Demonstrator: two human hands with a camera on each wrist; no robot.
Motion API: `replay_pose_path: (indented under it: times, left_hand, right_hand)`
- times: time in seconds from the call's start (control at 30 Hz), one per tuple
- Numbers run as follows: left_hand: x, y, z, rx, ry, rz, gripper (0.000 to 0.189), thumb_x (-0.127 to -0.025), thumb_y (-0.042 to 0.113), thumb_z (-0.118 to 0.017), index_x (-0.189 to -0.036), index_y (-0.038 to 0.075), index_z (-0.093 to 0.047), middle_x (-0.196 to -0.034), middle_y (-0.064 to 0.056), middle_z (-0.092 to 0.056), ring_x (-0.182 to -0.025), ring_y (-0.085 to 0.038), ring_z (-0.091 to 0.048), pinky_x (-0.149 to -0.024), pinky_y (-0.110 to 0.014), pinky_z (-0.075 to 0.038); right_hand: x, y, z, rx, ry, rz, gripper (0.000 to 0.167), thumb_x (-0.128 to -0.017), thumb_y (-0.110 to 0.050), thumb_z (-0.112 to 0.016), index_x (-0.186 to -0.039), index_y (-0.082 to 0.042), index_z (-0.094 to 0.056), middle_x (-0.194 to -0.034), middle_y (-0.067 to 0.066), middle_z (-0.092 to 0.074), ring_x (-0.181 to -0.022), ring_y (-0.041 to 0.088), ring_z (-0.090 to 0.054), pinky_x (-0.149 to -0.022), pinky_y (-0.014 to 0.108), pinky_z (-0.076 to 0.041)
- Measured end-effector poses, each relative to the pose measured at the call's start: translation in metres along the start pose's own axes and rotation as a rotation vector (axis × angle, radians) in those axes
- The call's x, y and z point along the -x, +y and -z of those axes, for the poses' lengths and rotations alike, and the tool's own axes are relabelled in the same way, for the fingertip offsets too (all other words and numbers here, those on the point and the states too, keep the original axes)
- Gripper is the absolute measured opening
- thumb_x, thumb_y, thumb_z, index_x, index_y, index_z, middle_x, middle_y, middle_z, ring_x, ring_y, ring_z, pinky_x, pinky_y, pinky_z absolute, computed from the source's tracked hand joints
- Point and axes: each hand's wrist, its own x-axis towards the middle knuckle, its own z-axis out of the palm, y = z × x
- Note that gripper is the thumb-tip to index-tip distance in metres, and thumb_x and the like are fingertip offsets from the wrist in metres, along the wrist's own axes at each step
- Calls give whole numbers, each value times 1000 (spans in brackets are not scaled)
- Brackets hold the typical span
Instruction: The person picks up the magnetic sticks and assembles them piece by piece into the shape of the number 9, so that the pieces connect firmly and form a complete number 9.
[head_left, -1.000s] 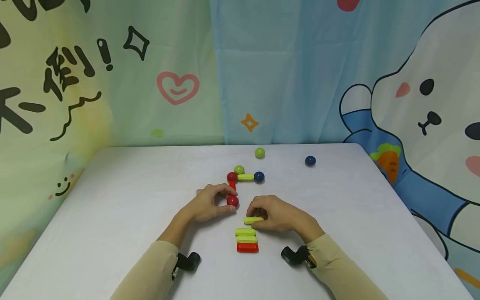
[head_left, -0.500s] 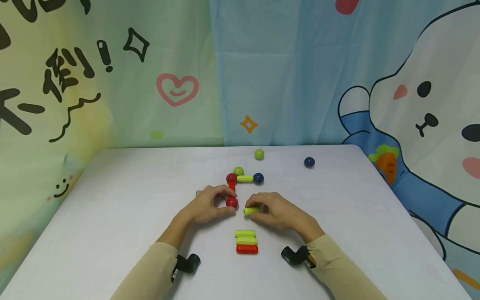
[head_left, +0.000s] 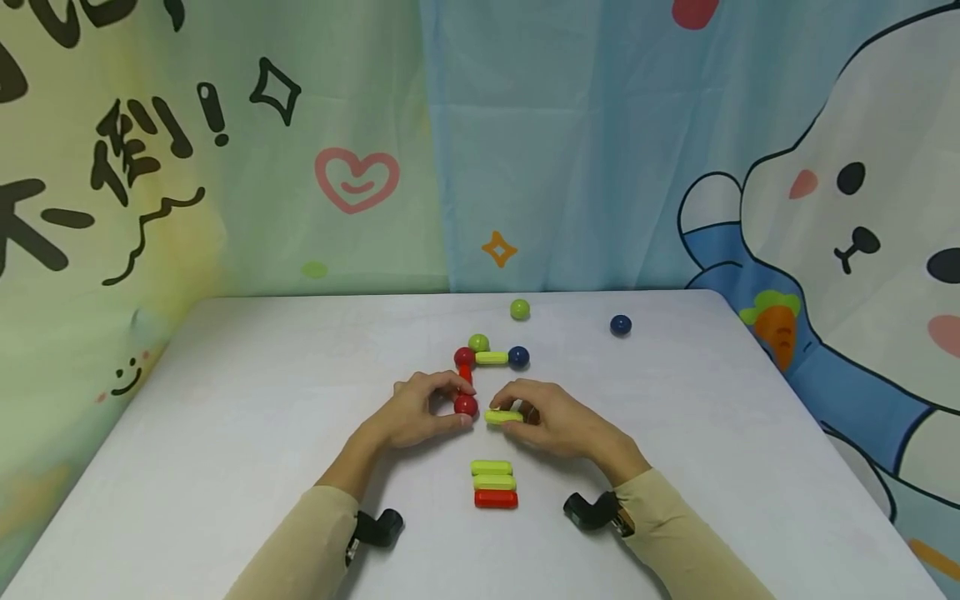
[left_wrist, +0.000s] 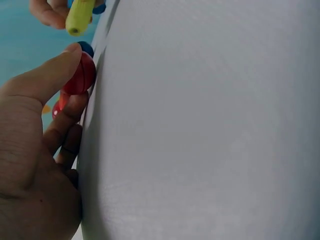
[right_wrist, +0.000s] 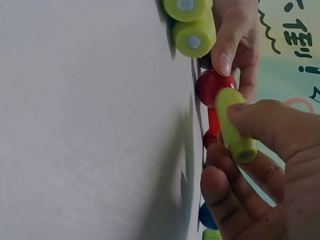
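My left hand (head_left: 408, 410) holds the near red ball (head_left: 466, 406) between thumb and fingers. A red rod (head_left: 466, 372) joins it to a far red ball (head_left: 464, 357). From there a yellow-green rod (head_left: 492, 358) runs right to a blue ball (head_left: 518, 357), and a green ball (head_left: 478, 342) sits just behind. Between thumb and fingers, my right hand (head_left: 551, 421) pinches another yellow-green rod (right_wrist: 236, 130), slightly right of the near red ball. A small grey disc shows in its end. In the left wrist view this rod's tip is apart from the red ball (left_wrist: 84, 75).
Two yellow-green rods (head_left: 492, 482) and a red rod (head_left: 496, 499) lie side by side nearer me on the white table (head_left: 262, 375). Farther back are a loose green ball (head_left: 520, 309) and a dark blue ball (head_left: 620, 325). A printed curtain (head_left: 525, 150) hangs behind.
My right hand has carried its yellow-green rod away from the lying rods, forward to beside the near red ball. The left hand has stayed on that ball.
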Motion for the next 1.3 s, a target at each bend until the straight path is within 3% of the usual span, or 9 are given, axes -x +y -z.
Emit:
replay_pose_path:
  times: [0.17,0.5,1.3]
  left_hand:
    - [1,-1,0,-2,1,14,33,-88,36,-82,-117,38,-66,-106,19,-66,-111,-10,-56,-94,-44,-30]
    - [1,-1,2,0,-4,9,32,-88,36,-81,-117,38,-67,-105,19,-67,-111,-10,-56,-93,-44,-30]
    - [0,-3,-1,-5,2,30,35,-88,37,-81,-120,37,-67,-111,16,-66,-115,-12,-54,-94,-44,-30]
  right_hand:
    - [0,2,-1,11,41,50,23,-95,-10,-71,-117,-18,-68,-113,-8,-68,-94,10,-60,-84,28,-55]
    - [0,6,-1,-2,65,54,25,-101,-13,-65,-124,-20,-71,-121,-9,-69,-107,10,-62,-92,32,-55]
    - [-6,13,-4,22,97,-61,21,-101,-18,-66,-121,-23,-71,-112,-11,-70,-94,11,-60,-89,32,-53]
